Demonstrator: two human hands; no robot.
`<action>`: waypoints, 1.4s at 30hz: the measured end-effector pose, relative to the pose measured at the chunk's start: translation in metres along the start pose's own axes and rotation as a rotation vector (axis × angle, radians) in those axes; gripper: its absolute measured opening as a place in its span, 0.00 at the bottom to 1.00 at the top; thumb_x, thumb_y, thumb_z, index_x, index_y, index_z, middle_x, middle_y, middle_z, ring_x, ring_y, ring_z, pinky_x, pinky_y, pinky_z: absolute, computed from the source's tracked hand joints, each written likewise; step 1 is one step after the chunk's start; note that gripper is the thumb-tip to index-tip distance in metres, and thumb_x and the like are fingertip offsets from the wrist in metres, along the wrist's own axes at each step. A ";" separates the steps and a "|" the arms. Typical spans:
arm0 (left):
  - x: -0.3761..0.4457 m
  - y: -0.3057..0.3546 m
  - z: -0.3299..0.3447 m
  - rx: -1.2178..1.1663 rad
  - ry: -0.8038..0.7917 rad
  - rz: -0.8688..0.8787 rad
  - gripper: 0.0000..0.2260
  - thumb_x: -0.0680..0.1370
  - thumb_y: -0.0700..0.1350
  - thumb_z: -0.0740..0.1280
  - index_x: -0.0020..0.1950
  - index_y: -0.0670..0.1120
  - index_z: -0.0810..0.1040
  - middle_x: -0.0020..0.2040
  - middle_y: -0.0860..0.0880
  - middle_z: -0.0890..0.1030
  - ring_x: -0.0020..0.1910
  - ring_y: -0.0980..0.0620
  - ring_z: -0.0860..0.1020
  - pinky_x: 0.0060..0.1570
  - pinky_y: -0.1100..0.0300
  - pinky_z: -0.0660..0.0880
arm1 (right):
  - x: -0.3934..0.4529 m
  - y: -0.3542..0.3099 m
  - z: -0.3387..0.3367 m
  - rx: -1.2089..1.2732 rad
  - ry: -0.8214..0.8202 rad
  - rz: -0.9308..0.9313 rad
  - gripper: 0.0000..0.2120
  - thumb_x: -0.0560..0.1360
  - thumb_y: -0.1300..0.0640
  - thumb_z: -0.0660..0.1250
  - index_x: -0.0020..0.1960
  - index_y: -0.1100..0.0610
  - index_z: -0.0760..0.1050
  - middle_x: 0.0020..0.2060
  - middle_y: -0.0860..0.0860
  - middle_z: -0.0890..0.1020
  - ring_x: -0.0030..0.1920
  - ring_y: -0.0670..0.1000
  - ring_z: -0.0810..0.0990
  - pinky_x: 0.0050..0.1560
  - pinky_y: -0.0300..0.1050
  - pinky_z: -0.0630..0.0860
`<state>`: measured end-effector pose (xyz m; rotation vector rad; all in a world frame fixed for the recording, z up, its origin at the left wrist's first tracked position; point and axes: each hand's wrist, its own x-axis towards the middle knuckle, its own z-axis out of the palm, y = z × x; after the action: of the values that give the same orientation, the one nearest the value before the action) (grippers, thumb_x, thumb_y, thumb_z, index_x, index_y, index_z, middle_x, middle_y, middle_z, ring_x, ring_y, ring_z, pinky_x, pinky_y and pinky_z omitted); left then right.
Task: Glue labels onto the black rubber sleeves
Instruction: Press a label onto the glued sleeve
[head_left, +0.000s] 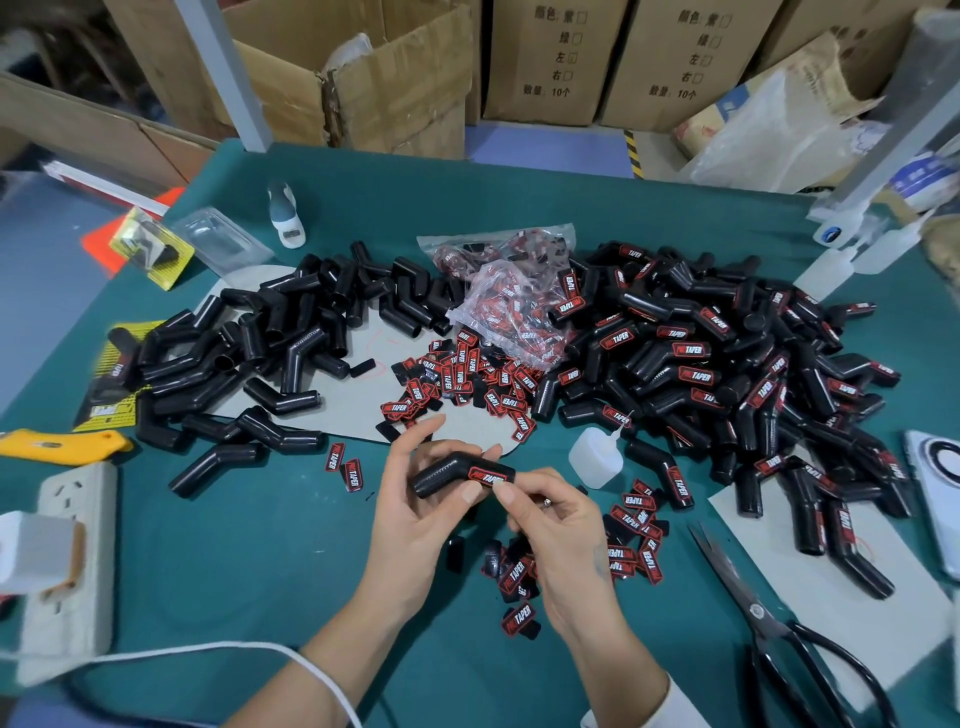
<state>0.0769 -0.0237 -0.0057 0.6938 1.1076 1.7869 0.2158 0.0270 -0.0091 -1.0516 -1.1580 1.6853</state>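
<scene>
- item in hand: one black rubber sleeve (457, 475), bent like an elbow, held between both hands just above the green table (260, 545), nearer me than either heap.
- left hand (415, 499): cradles the sleeve from beneath, thumb on its near side and fingers curled behind it; a snug hold around the ribbed leg.
- right hand (550, 514): thumb tip pressing the label (487, 475) against the sleeve's right leg, other fingers curled under; i read this as a narrow pinch, though the fingers below are partly hidden.
- handling, as i judge it: light, soft and springy, glossy enough to slip; best held by the ribbed leg left of the label, leaving the flat face free. squeezing hard would likely buckle the tube and lift the label's edges.
- writing: the label reads "protaper", red and white on black; the loose labels (519, 577) below the grip carry the same.
- unlabelled sleeves (270, 353): heap up and left of the grip.
- labelled sleeves (727, 374): heap up and right, same wording showing.
- glue bottle (595, 457): just right of the grip, nozzle up.
- cartons (553, 57) far beyond: chinese print with "10" legible.
- scissors (769, 623): down and right, untouched.
</scene>
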 end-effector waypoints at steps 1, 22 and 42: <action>0.000 0.000 0.000 0.014 0.010 -0.003 0.26 0.76 0.43 0.76 0.72 0.49 0.72 0.58 0.39 0.80 0.65 0.31 0.79 0.65 0.41 0.77 | 0.000 0.000 -0.001 -0.010 0.003 -0.005 0.13 0.69 0.46 0.80 0.45 0.54 0.86 0.39 0.48 0.78 0.36 0.47 0.73 0.41 0.37 0.73; -0.004 0.000 0.002 0.021 -0.014 -0.021 0.13 0.80 0.36 0.69 0.64 0.46 0.78 0.59 0.42 0.83 0.66 0.39 0.81 0.60 0.53 0.80 | -0.002 -0.002 -0.001 0.002 -0.027 -0.035 0.10 0.69 0.49 0.79 0.47 0.53 0.87 0.40 0.49 0.79 0.37 0.47 0.76 0.43 0.38 0.75; -0.001 0.005 -0.001 0.170 -0.039 -0.149 0.09 0.76 0.39 0.75 0.55 0.49 0.84 0.49 0.44 0.86 0.45 0.49 0.85 0.48 0.57 0.83 | -0.001 -0.004 -0.002 -0.068 0.013 -0.092 0.04 0.70 0.59 0.78 0.42 0.59 0.86 0.39 0.51 0.78 0.41 0.50 0.81 0.45 0.40 0.77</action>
<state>0.0747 -0.0262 -0.0014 0.7240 1.2625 1.5606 0.2184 0.0275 -0.0051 -1.0336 -1.2443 1.5752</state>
